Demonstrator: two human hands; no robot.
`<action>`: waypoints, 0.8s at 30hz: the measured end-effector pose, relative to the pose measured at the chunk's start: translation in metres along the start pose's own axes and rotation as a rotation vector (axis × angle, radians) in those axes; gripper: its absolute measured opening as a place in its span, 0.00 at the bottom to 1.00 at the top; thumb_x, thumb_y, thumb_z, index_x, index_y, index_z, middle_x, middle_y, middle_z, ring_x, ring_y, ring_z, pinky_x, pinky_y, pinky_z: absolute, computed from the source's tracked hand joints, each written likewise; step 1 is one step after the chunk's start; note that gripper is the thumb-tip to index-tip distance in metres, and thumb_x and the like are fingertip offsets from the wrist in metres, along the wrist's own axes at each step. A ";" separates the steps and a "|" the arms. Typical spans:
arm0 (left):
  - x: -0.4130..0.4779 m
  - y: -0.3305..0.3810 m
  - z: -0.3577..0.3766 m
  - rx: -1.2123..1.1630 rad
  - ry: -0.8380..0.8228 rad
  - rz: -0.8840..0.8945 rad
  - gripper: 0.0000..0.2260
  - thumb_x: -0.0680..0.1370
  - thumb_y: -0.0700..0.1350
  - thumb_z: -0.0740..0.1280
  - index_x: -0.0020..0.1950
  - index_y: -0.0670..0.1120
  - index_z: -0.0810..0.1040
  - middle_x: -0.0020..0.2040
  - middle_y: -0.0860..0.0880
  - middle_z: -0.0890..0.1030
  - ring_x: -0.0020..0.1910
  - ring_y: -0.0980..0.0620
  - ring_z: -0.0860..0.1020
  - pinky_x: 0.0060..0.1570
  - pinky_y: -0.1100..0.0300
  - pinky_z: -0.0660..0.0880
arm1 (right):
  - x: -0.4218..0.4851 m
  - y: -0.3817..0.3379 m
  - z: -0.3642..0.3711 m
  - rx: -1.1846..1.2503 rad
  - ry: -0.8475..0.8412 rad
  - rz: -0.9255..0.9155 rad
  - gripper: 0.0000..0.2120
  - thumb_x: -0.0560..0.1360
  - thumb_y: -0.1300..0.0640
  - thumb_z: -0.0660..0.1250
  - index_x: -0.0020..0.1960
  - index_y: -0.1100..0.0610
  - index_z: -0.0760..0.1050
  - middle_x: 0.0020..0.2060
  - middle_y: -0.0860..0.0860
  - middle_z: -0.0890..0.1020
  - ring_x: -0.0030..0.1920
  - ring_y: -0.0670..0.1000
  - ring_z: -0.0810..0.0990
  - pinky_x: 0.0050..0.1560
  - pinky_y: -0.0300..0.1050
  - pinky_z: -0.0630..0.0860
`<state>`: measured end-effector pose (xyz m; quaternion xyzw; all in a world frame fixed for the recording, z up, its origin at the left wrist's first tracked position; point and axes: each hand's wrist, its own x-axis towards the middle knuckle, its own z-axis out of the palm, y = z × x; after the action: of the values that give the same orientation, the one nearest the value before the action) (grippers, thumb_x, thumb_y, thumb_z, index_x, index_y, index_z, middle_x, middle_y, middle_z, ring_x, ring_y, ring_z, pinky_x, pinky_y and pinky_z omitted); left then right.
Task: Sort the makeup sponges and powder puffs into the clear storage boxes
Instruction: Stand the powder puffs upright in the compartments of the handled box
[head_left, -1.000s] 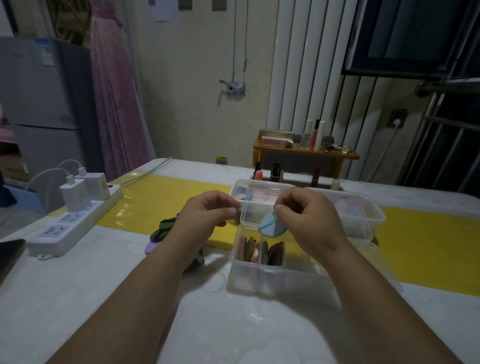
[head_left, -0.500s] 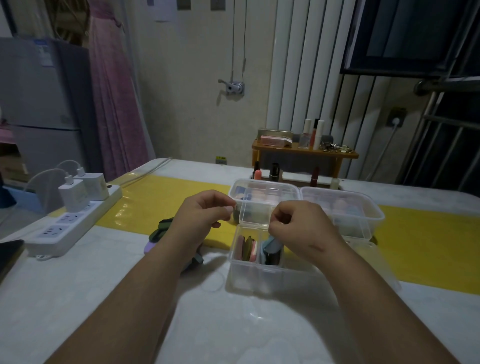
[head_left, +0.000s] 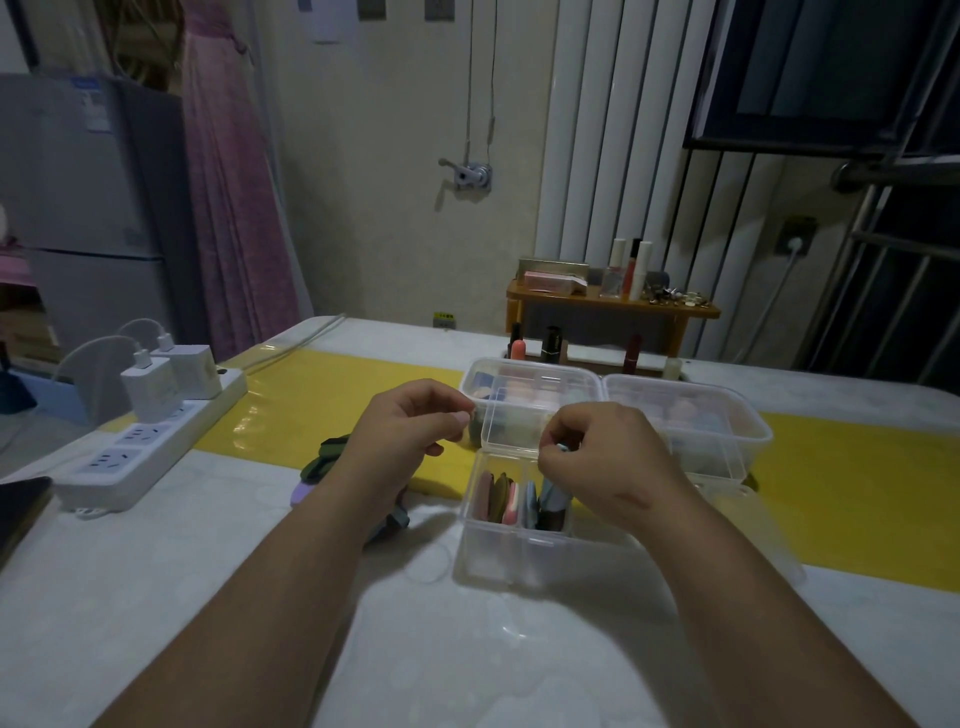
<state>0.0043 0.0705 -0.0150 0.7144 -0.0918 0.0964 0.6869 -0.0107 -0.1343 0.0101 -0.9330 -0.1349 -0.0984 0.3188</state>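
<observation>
Right hand (head_left: 597, 460) fingers curled, pinching the top edge of a blue puff (head_left: 555, 499); puff hangs at 6 o'clock from the fingertips, upright, lower part down inside the small clear box (head_left: 498, 553), at the right end of a row of puffs standing on edge (pink, olive, pink-white, blue); dark puffs just beside it; box lid (head_left: 511, 434) flipped up at 12 o'clock of the box, right fingertips just in front of it; left hand (head_left: 410, 431) at 9 o'clock of the lid, fingers curled, thumb against forefinger, cannot tell if it pinches anything or touches the lid edge; two bigger clear boxes (head_left: 685, 415) at 12 and 1 o'clock behind the small one, puffs inside, blurry; loose pile of dark puffs (head_left: 324, 460) at 9 o'clock of the small box, partly under the left wrist; power strip (head_left: 145, 457) well apart at 9 o'clock, two chargers plugged in; all on a white table (head_left: 156, 597) with a yellow strip (head_left: 337, 400)
</observation>
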 end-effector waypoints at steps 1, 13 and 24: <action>0.000 0.000 0.000 0.000 0.000 0.001 0.06 0.67 0.43 0.69 0.42 0.48 0.83 0.43 0.43 0.83 0.40 0.52 0.79 0.39 0.59 0.72 | 0.000 0.001 0.001 -0.022 -0.030 -0.002 0.05 0.75 0.56 0.68 0.44 0.46 0.79 0.41 0.44 0.80 0.42 0.44 0.77 0.41 0.39 0.74; 0.002 -0.002 0.000 -0.002 0.005 0.001 0.07 0.66 0.43 0.69 0.42 0.47 0.83 0.42 0.44 0.83 0.39 0.52 0.79 0.39 0.59 0.72 | -0.001 0.000 -0.004 -0.012 -0.134 -0.011 0.08 0.78 0.53 0.66 0.54 0.49 0.83 0.44 0.42 0.82 0.46 0.41 0.78 0.50 0.41 0.78; 0.002 -0.001 0.000 -0.007 0.004 0.001 0.07 0.66 0.43 0.69 0.42 0.46 0.83 0.42 0.44 0.82 0.39 0.53 0.79 0.37 0.62 0.72 | 0.000 -0.002 -0.004 -0.053 -0.160 0.041 0.02 0.74 0.51 0.71 0.45 0.47 0.82 0.40 0.44 0.83 0.45 0.45 0.81 0.52 0.51 0.82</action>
<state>0.0067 0.0701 -0.0150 0.7118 -0.0913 0.0978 0.6896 -0.0114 -0.1346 0.0145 -0.9486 -0.1384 -0.0204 0.2839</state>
